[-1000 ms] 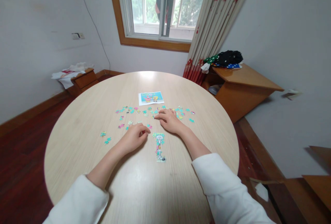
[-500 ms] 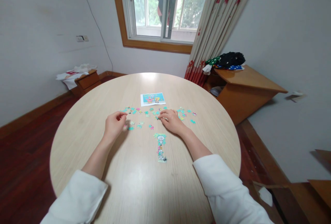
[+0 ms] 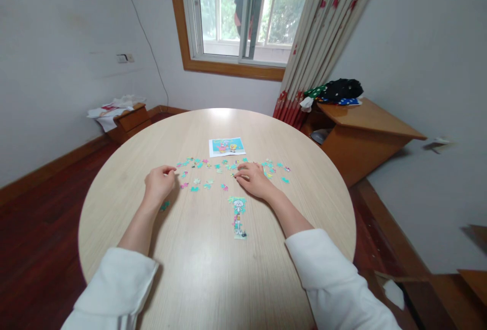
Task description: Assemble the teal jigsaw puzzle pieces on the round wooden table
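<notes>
On the round table, my left hand (image 3: 160,186) is at the left end of a scatter of small jigsaw pieces (image 3: 196,182), with its fingers curled in and thumb and forefinger close together. Anything between them is too small to make out. A turquoise piece (image 3: 165,206) lies beside my left wrist. My right hand (image 3: 253,180) bends over the middle of the scatter. Its fingertips are closed at a small jigsaw piece (image 3: 233,175), and the palm hides other pieces. Nearer to me is a joined upright strip of puzzle (image 3: 239,218) showing a pale cartoon figure.
A printed cartoon picture (image 3: 227,146) lies beyond the pieces on the pale table (image 3: 198,269). More pieces (image 3: 281,167) spread right of my right hand. Wooden furniture (image 3: 365,122) with clothes (image 3: 342,90) stands behind right, by the curtain (image 3: 312,40).
My left hand has moved left, uncovering jigsaw pieces beside it and near the wrist. My right hand stays in nearly the same place. The view has shifted slightly.
</notes>
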The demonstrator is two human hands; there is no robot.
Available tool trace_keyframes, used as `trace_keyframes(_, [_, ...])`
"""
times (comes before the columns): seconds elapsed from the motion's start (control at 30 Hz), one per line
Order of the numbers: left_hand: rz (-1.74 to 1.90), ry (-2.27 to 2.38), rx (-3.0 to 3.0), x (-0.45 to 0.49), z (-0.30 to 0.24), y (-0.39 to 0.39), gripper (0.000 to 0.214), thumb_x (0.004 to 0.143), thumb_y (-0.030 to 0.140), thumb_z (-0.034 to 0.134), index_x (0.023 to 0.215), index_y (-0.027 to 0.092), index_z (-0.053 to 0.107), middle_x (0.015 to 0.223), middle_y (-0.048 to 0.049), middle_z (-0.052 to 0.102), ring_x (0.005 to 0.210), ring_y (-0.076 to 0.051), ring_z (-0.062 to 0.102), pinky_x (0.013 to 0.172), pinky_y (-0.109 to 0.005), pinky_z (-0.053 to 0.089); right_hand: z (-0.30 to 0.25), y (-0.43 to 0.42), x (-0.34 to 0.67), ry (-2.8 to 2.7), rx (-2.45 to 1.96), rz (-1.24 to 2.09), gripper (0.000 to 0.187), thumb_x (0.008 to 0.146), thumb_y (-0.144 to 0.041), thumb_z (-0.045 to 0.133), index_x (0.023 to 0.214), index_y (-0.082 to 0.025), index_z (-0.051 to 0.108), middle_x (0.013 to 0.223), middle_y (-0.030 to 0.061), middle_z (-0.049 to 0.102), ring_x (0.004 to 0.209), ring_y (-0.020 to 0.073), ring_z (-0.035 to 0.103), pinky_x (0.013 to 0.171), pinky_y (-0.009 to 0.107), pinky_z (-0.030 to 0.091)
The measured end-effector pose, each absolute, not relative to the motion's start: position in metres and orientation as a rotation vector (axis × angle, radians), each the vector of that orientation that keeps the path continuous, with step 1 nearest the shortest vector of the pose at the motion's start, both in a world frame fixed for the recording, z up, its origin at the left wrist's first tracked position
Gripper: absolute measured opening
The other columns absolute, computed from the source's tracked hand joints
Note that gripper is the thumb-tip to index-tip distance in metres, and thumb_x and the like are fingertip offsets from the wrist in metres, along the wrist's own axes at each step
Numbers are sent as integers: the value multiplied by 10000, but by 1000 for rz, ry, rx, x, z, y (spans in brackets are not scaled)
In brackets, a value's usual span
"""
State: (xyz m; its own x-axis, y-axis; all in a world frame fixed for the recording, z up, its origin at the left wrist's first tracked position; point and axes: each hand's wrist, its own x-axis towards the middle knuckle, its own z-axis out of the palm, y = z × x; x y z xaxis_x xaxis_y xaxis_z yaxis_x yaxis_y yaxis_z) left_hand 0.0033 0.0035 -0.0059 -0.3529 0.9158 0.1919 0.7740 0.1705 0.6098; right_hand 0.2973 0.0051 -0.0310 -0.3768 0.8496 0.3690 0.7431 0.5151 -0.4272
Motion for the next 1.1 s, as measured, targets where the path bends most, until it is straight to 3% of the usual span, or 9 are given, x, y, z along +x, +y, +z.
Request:
trace_keyframes(0.17, [1006, 2284, 1541, -14, -8, 7, 306, 696, 232, 459, 844, 163, 718, 679, -84, 675, 631, -231, 607, 635, -328, 443, -31, 6, 297, -2196, -1263, 257, 125, 822, -218, 568, 845, -221, 691, 1087, 77, 623, 1086, 214, 527, 965, 451, 267])
trace_keyframes(0.4, [1262, 2032, 1274, -22, -14, 12, 344, 633, 180, 434, 862, 127, 686, 866, -108, 701, 620, -177, 615, 512, -256, 443, -29, 5, 296, -2194, -1269, 283, 74, 791, -205, 608, 793, -208, 682, 1078, 77, 620, 1072, 211, 533, 963, 450, 265])
trace_keyframes(0.6, [1278, 1901, 1297, -7, -17, 14, 308, 661, 156, 433, 849, 121, 675, 839, -108, 708, 760, -190, 665, 686, -285, 512, -28, 5, 296, -2184, -1268, 291, 74, 786, -194, 604, 756, -201, 671, 1057, 71, 627, 1057, 212, 545, 956, 443, 270])
trace_keyframes(0.77, [1070, 1907, 1701, 12, -22, 11, 327, 698, 151, 420, 875, 140, 695, 948, -104, 714, 953, -212, 645, 888, -315, 464, -29, 5, 296, -2184, -1265, 289, 69, 776, -182, 605, 758, -202, 668, 1053, 68, 628, 1049, 210, 549, 959, 442, 266])
trace_keyframes(0.93, [906, 1889, 1934, 19, -21, 9, 360, 724, 170, 390, 900, 128, 701, 1034, -118, 695, 1024, -226, 615, 940, -331, 433, -28, 4, 296, -2181, -1252, 289, 72, 773, -171, 601, 751, -198, 664, 1033, 70, 632, 1035, 209, 551, 954, 437, 272])
trace_keyframes(1.1, [1045, 1974, 1793, 5, -17, 12, 338, 723, 216, 415, 874, 128, 705, 1011, -127, 696, 994, -241, 620, 903, -339, 453, -26, 3, 296, -2177, -1243, 294, 94, 774, -159, 582, 733, -200, 657, 1017, 64, 635, 1019, 209, 554, 947, 434, 275])
